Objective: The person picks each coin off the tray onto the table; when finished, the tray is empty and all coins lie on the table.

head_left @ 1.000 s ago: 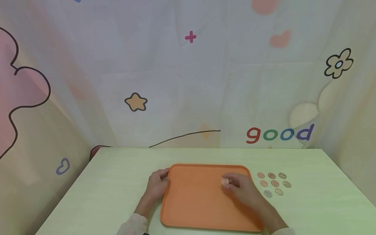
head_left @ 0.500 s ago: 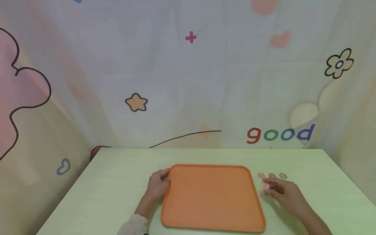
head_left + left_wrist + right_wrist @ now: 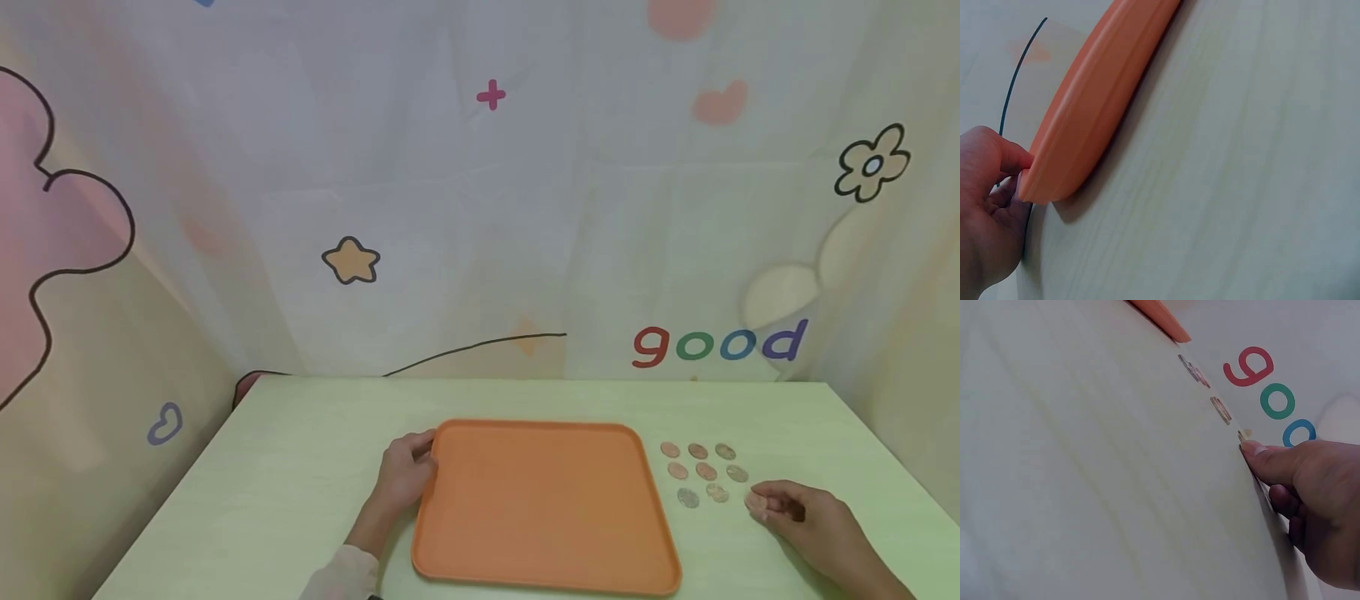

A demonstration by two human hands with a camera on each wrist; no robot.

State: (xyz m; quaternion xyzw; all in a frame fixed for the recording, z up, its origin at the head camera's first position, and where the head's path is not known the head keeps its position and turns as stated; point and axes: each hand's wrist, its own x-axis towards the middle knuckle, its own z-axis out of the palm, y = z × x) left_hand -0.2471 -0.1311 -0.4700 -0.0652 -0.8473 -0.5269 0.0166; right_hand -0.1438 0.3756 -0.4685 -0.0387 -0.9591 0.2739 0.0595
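My left hand (image 3: 407, 473) pinches the left edge of an orange tray (image 3: 547, 508) lying on the table; the left wrist view shows thumb and finger at the rim of the tray (image 3: 1079, 119). To the right of the tray, my right hand (image 3: 813, 521) holds a coin (image 3: 756, 502) between thumb and fingertips, low over the table. Several copper and silver coloured coins (image 3: 707, 472) lie in rows between tray and right hand. From the right wrist, the right hand (image 3: 1316, 494) mostly hides its coin, and loose coins (image 3: 1220, 410) appear edge-on.
The pale wooden table (image 3: 285, 500) ends at a printed curtain (image 3: 450, 208) behind and at both sides. Colourful lettering (image 3: 720, 344) on the curtain stands above the coins.
My right hand has carried the coin from above the tray, past the coin rows, to their right and down near the table. The left hand has stayed on the tray's edge.
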